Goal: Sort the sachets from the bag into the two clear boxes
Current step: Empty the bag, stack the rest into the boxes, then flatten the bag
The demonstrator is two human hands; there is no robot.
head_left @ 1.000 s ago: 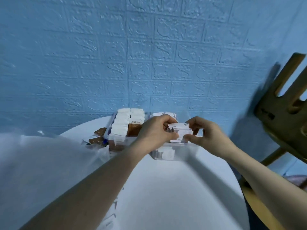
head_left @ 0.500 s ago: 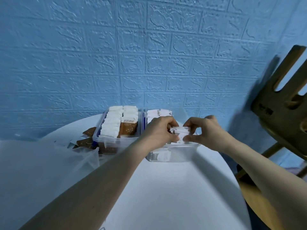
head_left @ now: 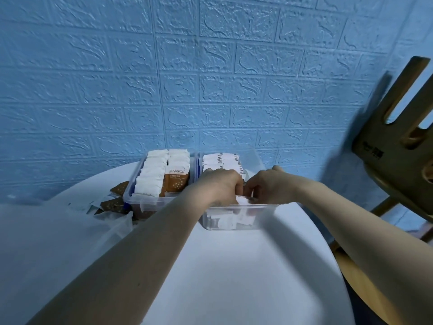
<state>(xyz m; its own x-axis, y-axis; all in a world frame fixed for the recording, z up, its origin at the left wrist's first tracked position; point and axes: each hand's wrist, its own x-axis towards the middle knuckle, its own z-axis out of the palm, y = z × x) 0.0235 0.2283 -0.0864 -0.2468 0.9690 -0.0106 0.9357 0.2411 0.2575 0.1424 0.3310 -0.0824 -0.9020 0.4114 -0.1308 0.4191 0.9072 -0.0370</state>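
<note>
Left hand [head_left: 221, 184] and right hand [head_left: 269, 184] curled over right box [head_left: 241, 222], pinching white sachet [head_left: 242, 200] at near rim; left box [head_left: 150, 202] packed; bag [head_left: 58, 231] left on tabletop [head_left: 234, 266]; risk judged: sachet snagging rim, slipping outside, toppling upright rows.

Both hands reach into the right box [head_left: 239, 221] on the white surface [head_left: 234, 266]. The left hand [head_left: 220, 186] and right hand [head_left: 269, 186] meet over white sachets [head_left: 242, 200], fingers curled down among them; the exact grip is hidden. The left box [head_left: 150, 202] holds upright rows, one brown sachet [head_left: 176, 179] facing forward. A clear bag [head_left: 58, 231] lies at left, a wooden chair [head_left: 393, 146] at right.
</note>
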